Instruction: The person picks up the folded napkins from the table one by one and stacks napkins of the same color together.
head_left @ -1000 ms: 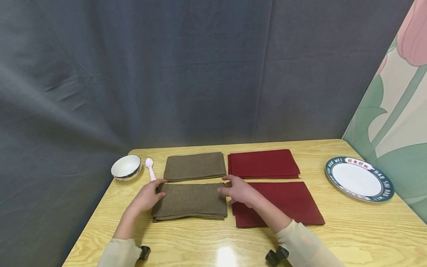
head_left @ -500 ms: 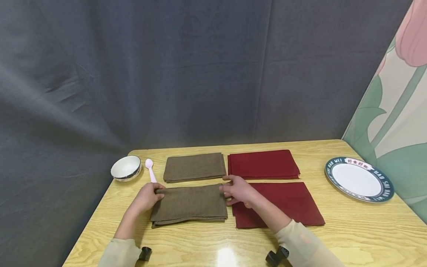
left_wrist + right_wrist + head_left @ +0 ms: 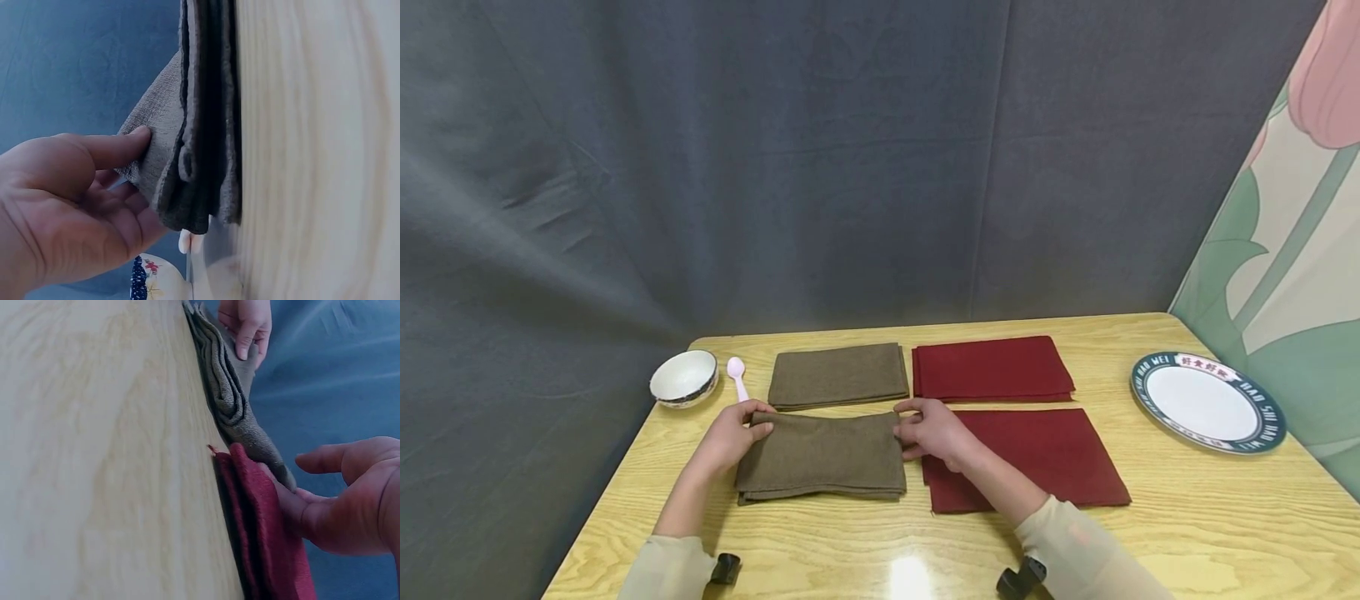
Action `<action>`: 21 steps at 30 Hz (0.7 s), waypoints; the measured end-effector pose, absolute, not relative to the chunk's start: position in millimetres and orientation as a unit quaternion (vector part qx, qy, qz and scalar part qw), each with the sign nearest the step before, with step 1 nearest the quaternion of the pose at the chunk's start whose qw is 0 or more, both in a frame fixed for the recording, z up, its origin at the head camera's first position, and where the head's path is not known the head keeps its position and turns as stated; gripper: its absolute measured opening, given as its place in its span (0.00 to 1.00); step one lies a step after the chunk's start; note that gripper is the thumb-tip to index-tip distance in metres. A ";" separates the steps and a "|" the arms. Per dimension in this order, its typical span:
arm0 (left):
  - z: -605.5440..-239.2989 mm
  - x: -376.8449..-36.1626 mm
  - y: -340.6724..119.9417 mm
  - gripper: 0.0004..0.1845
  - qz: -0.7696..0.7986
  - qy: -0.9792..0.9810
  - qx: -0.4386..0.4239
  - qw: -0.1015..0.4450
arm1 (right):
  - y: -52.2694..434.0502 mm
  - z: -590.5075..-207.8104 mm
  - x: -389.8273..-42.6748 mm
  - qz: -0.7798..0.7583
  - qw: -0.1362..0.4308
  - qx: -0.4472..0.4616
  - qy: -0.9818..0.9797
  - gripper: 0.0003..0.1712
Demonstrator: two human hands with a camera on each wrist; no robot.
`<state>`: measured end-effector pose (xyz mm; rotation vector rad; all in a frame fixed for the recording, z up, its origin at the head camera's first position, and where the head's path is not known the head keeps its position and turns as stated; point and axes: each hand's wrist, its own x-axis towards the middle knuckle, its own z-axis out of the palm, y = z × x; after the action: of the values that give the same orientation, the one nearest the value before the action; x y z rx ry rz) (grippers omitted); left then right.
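A folded brown cloth (image 3: 823, 454) lies at the front left, between the hands. My left hand (image 3: 736, 433) pinches its far left corner; in the left wrist view the thumb (image 3: 134, 142) presses on the lifted corner, with the fingers behind it. My right hand (image 3: 936, 433) touches the far right edge of this cloth, beside a folded red cloth (image 3: 1030, 458). In the right wrist view the right thumb (image 3: 320, 459) stands apart from the brown cloth, while the fingers meet its edge, partly hidden by the red cloth.
Behind lie a second folded brown cloth (image 3: 838, 375) and a second folded red cloth (image 3: 992, 368). A white bowl (image 3: 685, 375) and a pink spoon (image 3: 737, 371) are at the back left. On the right sits a plate (image 3: 1206, 404) with a green rim. A dark curtain (image 3: 850, 167) hangs behind the table.
The front brown cloth has shifted slightly left, and its layers line up more closely at the near left corner. My right hand has moved a little left with it. The other things stay put.
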<state>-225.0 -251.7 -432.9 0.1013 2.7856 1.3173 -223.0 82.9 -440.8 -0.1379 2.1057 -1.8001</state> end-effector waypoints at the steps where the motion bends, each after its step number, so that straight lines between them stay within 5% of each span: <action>1: -432.8 -224.7 -252.1 0.10 0.432 0.900 0.033 0.035 | 82.4 -441.9 -223.1 -0.641 0.180 -0.047 0.745 0.26; 9: -426.4 -221.2 -261.4 0.20 0.486 0.865 0.042 0.118 | 75.1 -449.9 -223.0 -0.650 0.155 -0.041 0.743 0.21; 21: -429.5 -223.1 -263.3 0.21 0.566 0.814 -0.004 0.133 | 77.1 -450.4 -225.6 -0.668 0.154 -0.022 0.727 0.19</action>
<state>-223.1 -263.3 -429.5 -0.0120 2.3603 1.6406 -225.6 77.1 -450.4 -0.0634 2.0843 -1.9159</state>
